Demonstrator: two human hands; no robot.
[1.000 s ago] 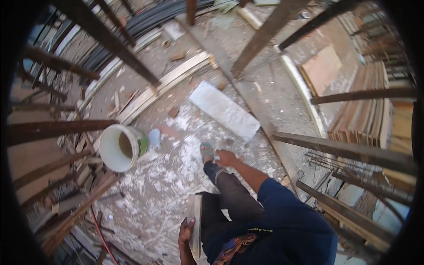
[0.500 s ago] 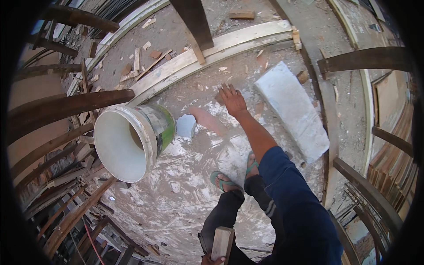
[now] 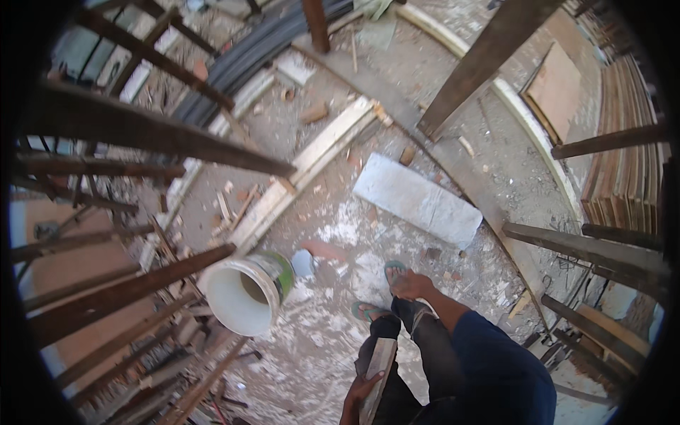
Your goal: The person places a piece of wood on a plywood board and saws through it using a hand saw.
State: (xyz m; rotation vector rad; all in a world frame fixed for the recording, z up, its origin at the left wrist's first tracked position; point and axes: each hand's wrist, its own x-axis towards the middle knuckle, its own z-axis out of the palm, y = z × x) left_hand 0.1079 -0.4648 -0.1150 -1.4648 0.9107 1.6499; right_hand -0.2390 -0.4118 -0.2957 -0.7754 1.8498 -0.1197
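Observation:
A short wooden block (image 3: pixel 380 359), pale on its upper face, is gripped in my left hand (image 3: pixel 363 389) in front of my legs. Its lower end runs out of the view. My right hand (image 3: pixel 411 285) hangs above my sandalled foot, its fingers curled in; whatever may be in them does not show. Beyond it on the dusty floor lies a long whitish slab (image 3: pixel 418 200). A white-rimmed bucket (image 3: pixel 241 296) with a green side stands to the left, and a small pale grey broken piece (image 3: pixel 303 263) rests beside it.
Several dark wooden props (image 3: pixel 170 138) rise at the left, with more on the right. A pale timber edge (image 3: pixel 304 170) crosses the floor beyond the bucket. Stacked boards (image 3: pixel 623 142) stand at far right. Wood scraps (image 3: pixel 237 205) and rubble lie about.
My right hand has come back from the floor near the slab toward my legs, its fingers now curled. The view has turned right. My left hand still holds the wooden block.

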